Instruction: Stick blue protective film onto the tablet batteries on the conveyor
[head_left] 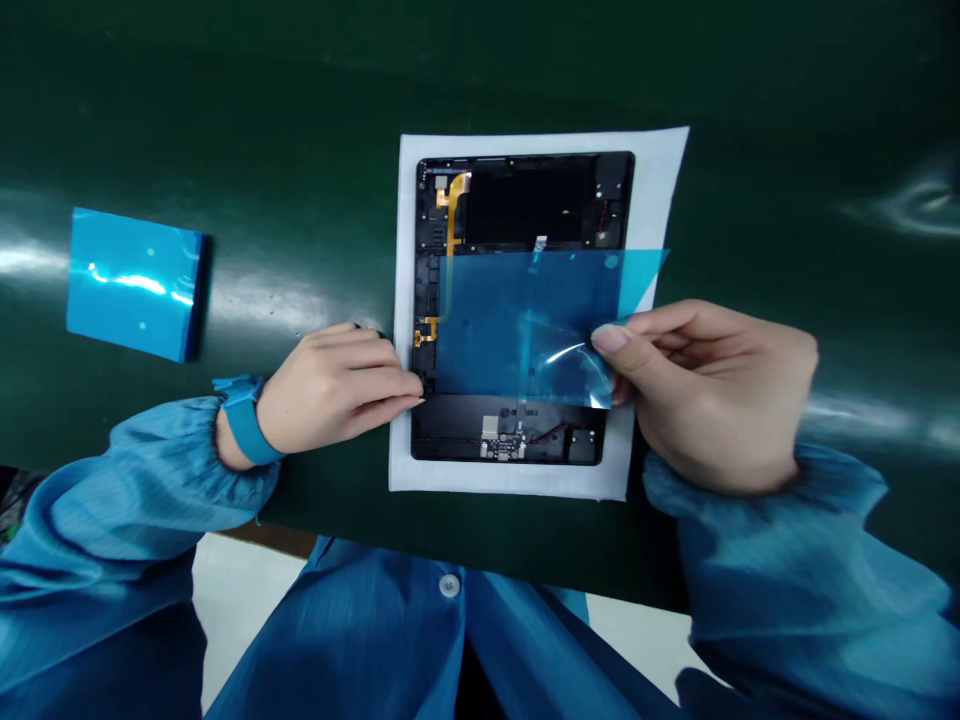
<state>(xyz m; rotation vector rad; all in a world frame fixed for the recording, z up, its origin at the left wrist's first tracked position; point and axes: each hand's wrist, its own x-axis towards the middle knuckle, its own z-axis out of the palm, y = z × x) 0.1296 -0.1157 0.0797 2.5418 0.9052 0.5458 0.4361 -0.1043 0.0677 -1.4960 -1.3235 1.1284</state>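
An opened tablet (480,420) lies with its inner side up, showing a black frame, an orange flex cable (453,225) and a small circuit board (504,447). Across its middle is a sheet of translucent blue film (487,330), whose right part sticks out past the tablet's edge. My right hand (712,385) pinches this film at its right side between thumb and fingers, lifting it slightly. At the tablet's lower left edge, my left hand (341,385) is closed, with its thumb and fingertips against the rim. Some of its fingers are hidden beneath the hand.
Under the tablet is a white sheet of padding (656,180) on a dark green table mat (300,200). A stack of blue film sheets (135,285) lies to the left. The near table edge runs just in front of my body.
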